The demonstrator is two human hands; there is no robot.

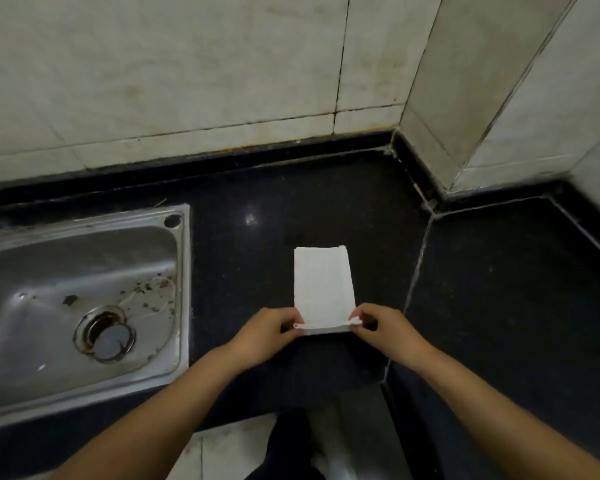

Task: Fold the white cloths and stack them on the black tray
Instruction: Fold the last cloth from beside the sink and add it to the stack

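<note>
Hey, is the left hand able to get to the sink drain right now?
Probably yes, once it lets go. The left hand is pinching the near edge of the white cloth, but the sink lies open just to its left and nothing covers the drain.

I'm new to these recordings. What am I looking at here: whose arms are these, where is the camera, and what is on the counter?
There is no machine here. A person wears a wide-angle camera on the head, so this single picture looks forward and down along their own bare arms.

The left hand and the right hand each pinch a near corner of a white cloth, already folded into a narrow strip. Its near edge is lifted slightly; the rest lies flat on the black countertop.

To the left, a steel sink is set into the counter, with some debris around its drain. Behind is a tiled wall, meeting another in a corner at the right.

No black tray and no other cloths are in view.
</note>
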